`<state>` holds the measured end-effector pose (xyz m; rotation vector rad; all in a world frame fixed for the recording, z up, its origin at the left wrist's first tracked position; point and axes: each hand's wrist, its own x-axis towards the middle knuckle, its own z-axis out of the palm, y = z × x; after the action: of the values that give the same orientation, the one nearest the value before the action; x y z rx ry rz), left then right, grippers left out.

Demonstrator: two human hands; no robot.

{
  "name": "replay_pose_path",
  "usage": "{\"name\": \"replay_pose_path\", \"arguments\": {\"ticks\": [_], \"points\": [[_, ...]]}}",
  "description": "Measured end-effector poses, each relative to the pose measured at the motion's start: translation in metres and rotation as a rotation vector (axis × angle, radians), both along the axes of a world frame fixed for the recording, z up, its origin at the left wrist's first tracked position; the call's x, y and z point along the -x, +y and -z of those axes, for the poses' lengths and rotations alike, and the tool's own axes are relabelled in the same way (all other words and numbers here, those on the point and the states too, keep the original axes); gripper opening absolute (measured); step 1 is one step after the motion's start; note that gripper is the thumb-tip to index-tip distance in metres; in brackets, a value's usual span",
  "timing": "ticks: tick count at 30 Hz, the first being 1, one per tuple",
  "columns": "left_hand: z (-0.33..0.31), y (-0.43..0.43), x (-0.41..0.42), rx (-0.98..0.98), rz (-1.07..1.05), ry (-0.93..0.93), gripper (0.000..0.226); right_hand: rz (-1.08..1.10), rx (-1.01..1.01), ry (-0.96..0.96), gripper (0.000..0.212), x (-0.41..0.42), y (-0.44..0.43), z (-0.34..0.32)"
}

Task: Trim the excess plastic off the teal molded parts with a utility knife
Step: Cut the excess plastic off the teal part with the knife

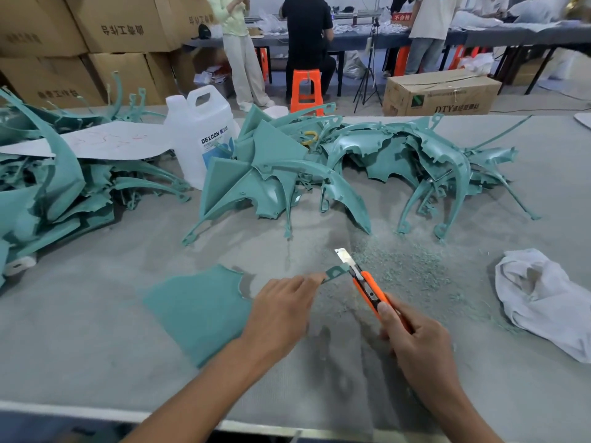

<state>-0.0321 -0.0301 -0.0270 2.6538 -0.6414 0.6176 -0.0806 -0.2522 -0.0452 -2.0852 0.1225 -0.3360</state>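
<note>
Your left hand (281, 311) lies over a teal part (198, 311) near the middle of the table's (96, 362) near edge. The part's broad flat panel spreads out to the left of your wrist. Your fingertips are pinched together on a small teal tab (335, 272) that sticks out past them to the right. Your hand hides the join between the tab and the panel.

Your right hand (419, 343) is wrapped around the handle of an orange utility knife (367, 289), with the thumb laid along its top. The silver blade (345, 255) is extended and points away from you, and the tab meets it just where it leaves the handle.

Fine teal shavings (399, 266) are scattered on the grey table surface just beyond and to the right of the knife. A crumpled white cloth (550, 302) lies by the right edge.

A tangled pile of teal parts (319, 174) stretches across the far middle of the table, and another heap (48, 187) sits at the left edge. A white plastic jug (201, 135) stands between the two, and a white sheet (96, 142) rests on the left heap.

Beyond the far edge are stacked cardboard boxes (128, 24) and people at another bench.
</note>
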Motion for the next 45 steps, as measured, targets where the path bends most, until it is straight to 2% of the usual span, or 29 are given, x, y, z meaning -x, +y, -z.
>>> {"name": "replay_pose_path", "arguments": {"ticks": [3, 4, 6, 8, 9, 12, 14, 16, 21, 26, 30, 33, 35, 37, 41, 45], "points": [[-0.020, -0.027, 0.009, 0.165, 0.118, 0.088, 0.007, -0.007, -0.033, -0.012, 0.024, 0.001, -0.001, 0.001], [-0.024, -0.035, 0.015, 0.210, 0.148, 0.112, 0.008, -0.008, -0.043, -0.015, 0.022, 0.001, -0.002, 0.001], [-0.024, -0.043, 0.029, 0.213, 0.184, 0.119, 0.020, 0.007, -0.028, -0.031, 0.013, 0.002, -0.001, 0.001], [-0.014, -0.042, 0.043, 0.151, 0.156, 0.064, 0.035, 0.028, 0.000, -0.031, 0.013, 0.003, 0.000, -0.001], [-0.009, -0.037, 0.050, 0.130, 0.098, 0.084, 0.050, 0.030, -0.001, -0.023, 0.013, 0.003, -0.001, 0.000], [0.006, -0.008, 0.059, 0.150, -0.194, 0.314, 0.103, 0.018, 0.008, -0.036, 0.016, 0.003, -0.001, 0.002], [0.014, 0.012, 0.058, 0.197, -0.368, 0.401, 0.119, 0.008, 0.028, -0.058, 0.017, 0.003, 0.000, 0.002], [0.017, 0.021, 0.051, 0.225, -0.441, 0.449, 0.125, 0.001, 0.048, -0.061, 0.015, 0.003, 0.002, 0.000], [0.020, 0.013, 0.021, 0.126, -0.347, 0.510, 0.125, -0.039, 0.059, -0.079, 0.019, 0.006, 0.004, -0.002], [0.026, 0.012, 0.013, 0.105, -0.325, 0.488, 0.123, -0.045, 0.251, -0.133, 0.029, 0.012, 0.008, -0.002], [0.028, 0.013, 0.014, 0.129, -0.323, 0.479, 0.123, -0.076, 0.328, -0.186, 0.043, 0.012, 0.010, 0.000], [0.027, 0.012, 0.014, 0.142, -0.320, 0.473, 0.123, -0.095, 0.292, -0.189, 0.029, 0.013, 0.010, -0.002], [0.028, 0.012, 0.014, 0.153, -0.323, 0.468, 0.124, -0.105, 0.250, -0.164, 0.032, 0.014, 0.011, -0.004], [0.028, 0.012, 0.014, 0.156, -0.321, 0.469, 0.125, -0.095, 0.277, -0.165, 0.032, 0.014, 0.013, -0.005], [0.028, 0.012, 0.014, 0.157, -0.319, 0.473, 0.125, -0.042, 0.297, -0.147, 0.015, 0.013, 0.013, -0.002], [0.027, 0.012, 0.013, 0.153, -0.324, 0.480, 0.125, -0.032, 0.334, -0.147, 0.024, 0.012, 0.013, 0.002]]}}
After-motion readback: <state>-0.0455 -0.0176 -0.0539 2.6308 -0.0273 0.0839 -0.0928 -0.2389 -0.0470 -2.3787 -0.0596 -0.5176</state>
